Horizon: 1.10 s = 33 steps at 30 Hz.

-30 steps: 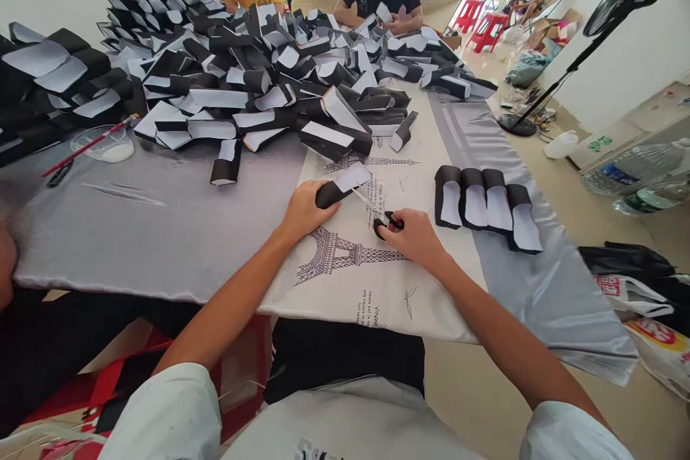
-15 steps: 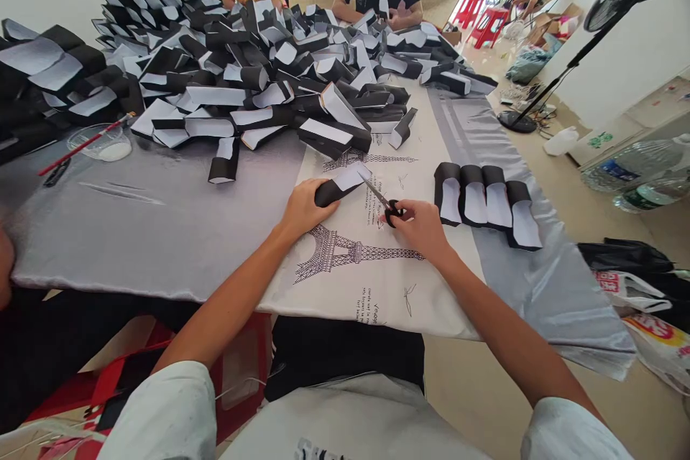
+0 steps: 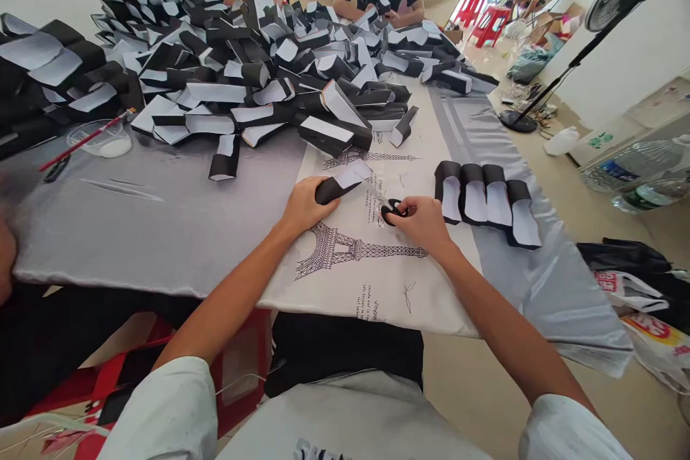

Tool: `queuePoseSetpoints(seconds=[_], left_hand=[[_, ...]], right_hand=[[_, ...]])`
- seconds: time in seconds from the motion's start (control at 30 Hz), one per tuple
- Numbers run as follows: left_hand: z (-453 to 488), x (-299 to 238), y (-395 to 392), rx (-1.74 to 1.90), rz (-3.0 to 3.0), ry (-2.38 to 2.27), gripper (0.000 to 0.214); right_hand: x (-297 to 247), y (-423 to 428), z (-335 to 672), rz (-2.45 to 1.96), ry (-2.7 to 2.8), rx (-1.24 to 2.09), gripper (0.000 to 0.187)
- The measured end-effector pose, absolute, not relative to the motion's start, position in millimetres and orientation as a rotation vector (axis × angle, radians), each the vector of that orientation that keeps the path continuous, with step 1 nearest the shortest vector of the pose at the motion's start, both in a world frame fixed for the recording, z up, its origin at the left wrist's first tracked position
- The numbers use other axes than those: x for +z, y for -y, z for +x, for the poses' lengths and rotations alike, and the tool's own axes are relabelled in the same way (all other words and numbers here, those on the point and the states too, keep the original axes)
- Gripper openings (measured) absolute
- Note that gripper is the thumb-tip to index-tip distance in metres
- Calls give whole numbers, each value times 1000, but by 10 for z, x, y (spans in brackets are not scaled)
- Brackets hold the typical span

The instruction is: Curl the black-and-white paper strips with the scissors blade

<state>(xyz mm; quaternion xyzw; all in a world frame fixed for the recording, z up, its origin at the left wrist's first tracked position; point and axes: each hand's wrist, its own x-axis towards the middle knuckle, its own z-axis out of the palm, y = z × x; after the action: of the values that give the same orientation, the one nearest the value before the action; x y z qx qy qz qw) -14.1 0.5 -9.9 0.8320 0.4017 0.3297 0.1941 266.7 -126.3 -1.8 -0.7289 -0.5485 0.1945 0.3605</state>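
Black scissors [image 3: 393, 210] in my right hand [image 3: 423, 223], a black and white strip [image 3: 337, 187] in my left hand [image 3: 305, 208].

My left hand is curled shut around the strip, just above the Eiffel Tower print [image 3: 359, 251]. My right fingers [image 3: 410, 210] close on the scissor loops, with the tips near the strip. Four pieces [image 3: 485, 194] that look done lie in a neat row to my right. A much bigger heap [image 3: 269, 72] sits far off on the table [image 3: 108, 230], so many pieces are there.
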Motion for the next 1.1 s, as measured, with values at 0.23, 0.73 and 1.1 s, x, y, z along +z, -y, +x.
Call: queuePoseSetpoints(seconds=[0.23, 0.73, 1.1], left_hand=[[-137, -88, -1, 910, 2339, -1150, 39], [-136, -94, -8, 903, 2341, -1158, 40], [-135, -137, -27, 830, 2375, -1240, 45]], right_hand=[[-99, 1240, 2656, -1875, 1533, 399, 22], [-29, 1270, 2604, -1809, 1567, 340, 29], [-25, 1266, 2571, -1855, 1458, 500, 31]])
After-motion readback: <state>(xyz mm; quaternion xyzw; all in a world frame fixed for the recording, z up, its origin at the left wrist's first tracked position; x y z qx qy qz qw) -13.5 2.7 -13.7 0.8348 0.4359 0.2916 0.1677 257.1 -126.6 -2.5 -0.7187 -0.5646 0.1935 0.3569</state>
